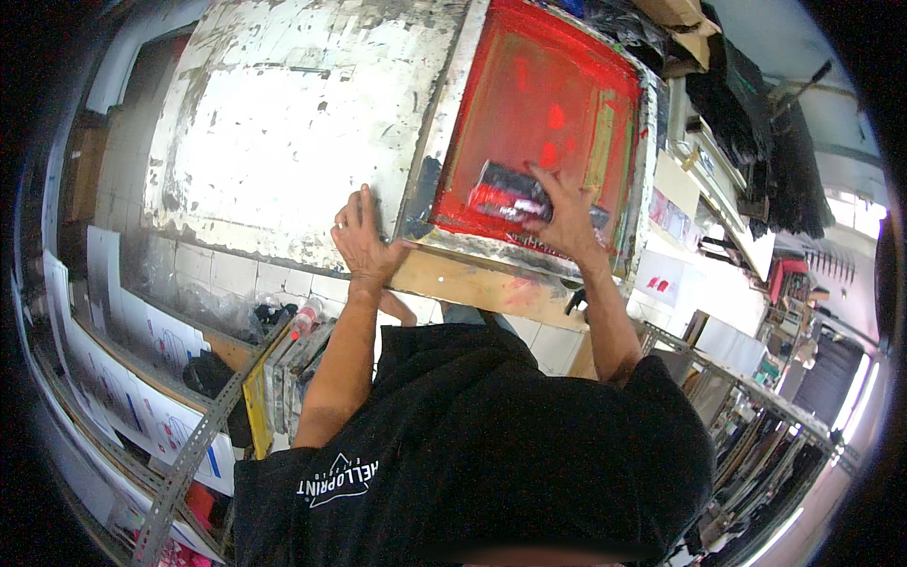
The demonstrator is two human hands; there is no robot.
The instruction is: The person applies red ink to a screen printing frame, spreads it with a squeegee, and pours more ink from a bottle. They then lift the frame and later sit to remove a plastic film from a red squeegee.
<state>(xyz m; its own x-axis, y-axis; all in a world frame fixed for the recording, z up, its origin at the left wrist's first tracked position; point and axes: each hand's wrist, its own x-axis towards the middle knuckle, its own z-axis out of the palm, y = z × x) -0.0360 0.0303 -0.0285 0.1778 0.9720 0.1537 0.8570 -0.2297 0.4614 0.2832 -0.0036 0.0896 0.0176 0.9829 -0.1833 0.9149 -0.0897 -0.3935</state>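
Observation:
My left hand [364, 241] rests at the near edge of a large, paint-worn white board [293, 123], fingers stretched and thumb spread to the right. My right hand [567, 219] reaches over a screen-printing frame [441, 132] whose mesh [529, 104] is smeared with red ink. Its fingers are bent round the right end of a blurred black-and-red object [510, 192] with pale markings, lying low over the mesh. Motion blur and the hand hide what kind of object this is. A wooden strip [491, 283] runs along the near side, between my hands.
Metal shelving with stacked frames [756, 416] stands at the right. On the left are a slotted metal rack [203, 454], printed white sheets [161, 345] and a clear bottle with a red cap [304, 319]. Dark cloths [789, 151] hang at the upper right.

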